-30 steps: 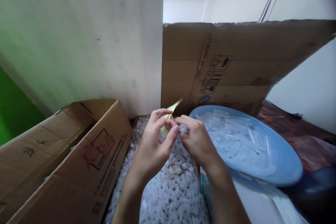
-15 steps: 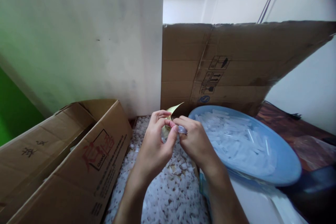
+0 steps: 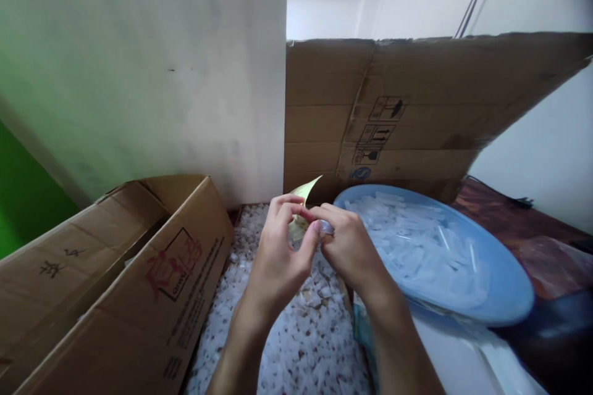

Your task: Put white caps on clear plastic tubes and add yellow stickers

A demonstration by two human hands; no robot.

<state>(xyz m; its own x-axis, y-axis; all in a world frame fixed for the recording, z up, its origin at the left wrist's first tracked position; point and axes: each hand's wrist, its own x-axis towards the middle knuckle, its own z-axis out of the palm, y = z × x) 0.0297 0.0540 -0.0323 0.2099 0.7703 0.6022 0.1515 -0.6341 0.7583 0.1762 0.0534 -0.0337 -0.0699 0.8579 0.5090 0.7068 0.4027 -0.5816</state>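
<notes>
My left hand (image 3: pixel 283 244) and my right hand (image 3: pixel 348 242) meet above a bed of small white translucent pieces (image 3: pixel 306 345). The fingers of both are closed in a pinch. A thin pale yellow sheet (image 3: pixel 309 187) sticks up between them, its pointed corner bent to the upper right, and my left fingers grip it. By my left thumb tip, a short clear plastic piece (image 3: pixel 327 228) shows against my right hand, which holds it. My fingers cover much of both items.
An open cardboard box (image 3: pixel 185 284) stands at the left. To the right, a blue oval basin (image 3: pixel 509 296) holds many clear plastic strips. A white foam board (image 3: pixel 185 74) and a large cardboard sheet (image 3: pixel 426 92) rise behind.
Both hands have shifted very slightly to the right, still pinched together. The yellow sheet's tip stands a little higher, and the clear piece has moved slightly right.
</notes>
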